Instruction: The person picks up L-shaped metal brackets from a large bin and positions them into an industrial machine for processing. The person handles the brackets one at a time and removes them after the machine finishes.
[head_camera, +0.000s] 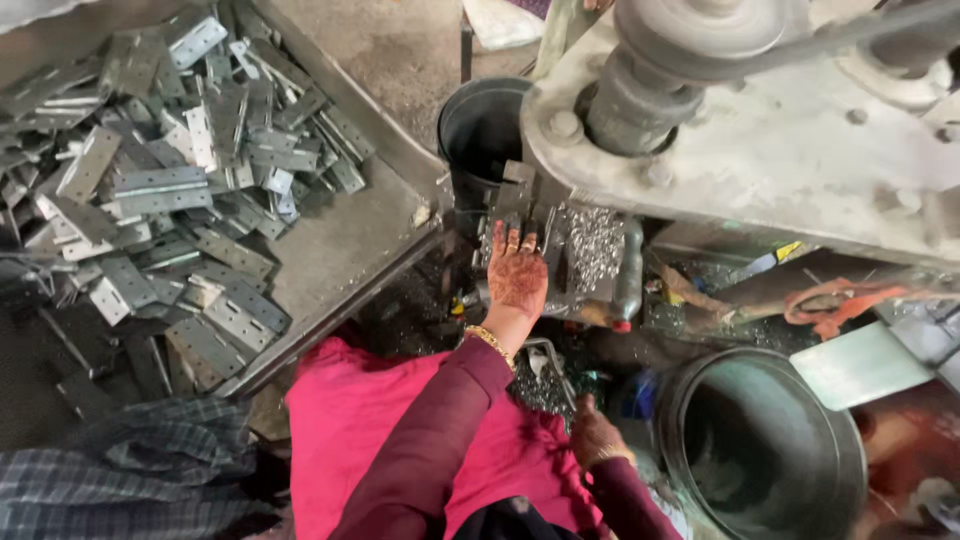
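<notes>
Down by our lap, our right hand (598, 438) sits low beside the pink cloth (345, 420), its fingers curled in on something; we cannot tell what, or whether they truly grip it. Farther out, our left hand (517, 275) reaches to the machine. Its fingers (512, 238) lie stretched and pressed flat on a grey hinge plate (512, 198), which rests on the work spot under the heavy machine head (740, 120); they pin it down more than they clasp it. Bright metal shavings (592, 240) lie just beside that hand, so we judge that some cutting is already done here.

Left of the hand, a metal tray (345, 245) carries a large heap of hinge plates (160, 190). We judge much work is left, though we cannot say which plates are finished. A dark bucket (480, 130) stands behind the hinge plate and a larger drum (760, 450) near our right hand; what either holds is hidden in shadow.
</notes>
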